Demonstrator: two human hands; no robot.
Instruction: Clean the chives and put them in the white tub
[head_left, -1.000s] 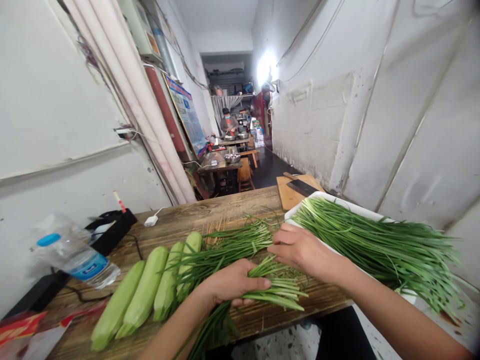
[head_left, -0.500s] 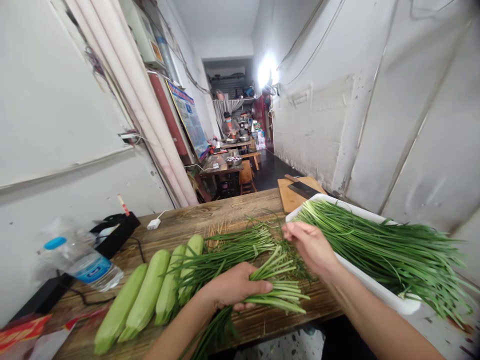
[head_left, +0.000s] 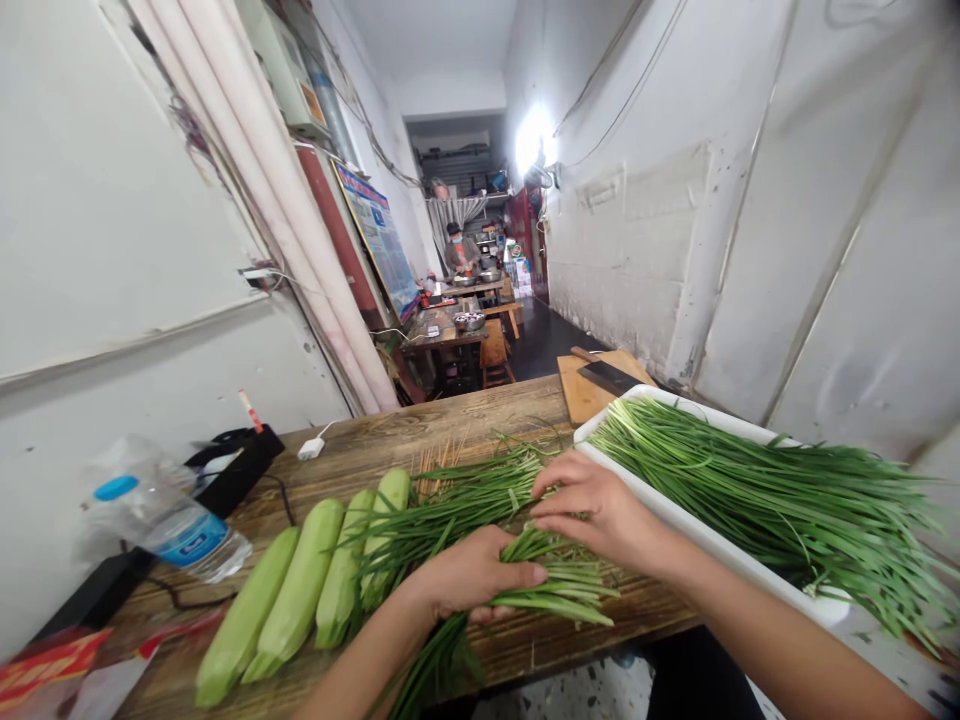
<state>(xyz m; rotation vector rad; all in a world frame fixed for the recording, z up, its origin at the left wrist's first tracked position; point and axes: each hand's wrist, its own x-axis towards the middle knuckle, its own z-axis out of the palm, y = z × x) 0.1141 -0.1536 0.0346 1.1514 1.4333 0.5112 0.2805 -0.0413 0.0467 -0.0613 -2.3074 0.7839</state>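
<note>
My left hand (head_left: 465,580) is closed round a bunch of green chives (head_left: 559,590) lying on the wooden table (head_left: 420,435), thumb on top, cut ends pointing right. My right hand (head_left: 600,510) reaches over the same bunch, fingers curled and pinching at chive stalks near their pale ends. More loose chives (head_left: 465,500) lie behind my hands. A white tray (head_left: 675,520) piled with long chives (head_left: 765,490) sits to the right, touching my right wrist.
Several pale green gourds (head_left: 300,585) lie side by side left of the chives. A water bottle (head_left: 169,525) and black device with cables sit at far left. A cutting board with a cleaver (head_left: 604,378) lies behind the tray. A person works at distant tables down the corridor.
My right hand lifted toward the tray's corner half a second ago, then came back down and left onto the bunch. My left hand kept its hold in place.
</note>
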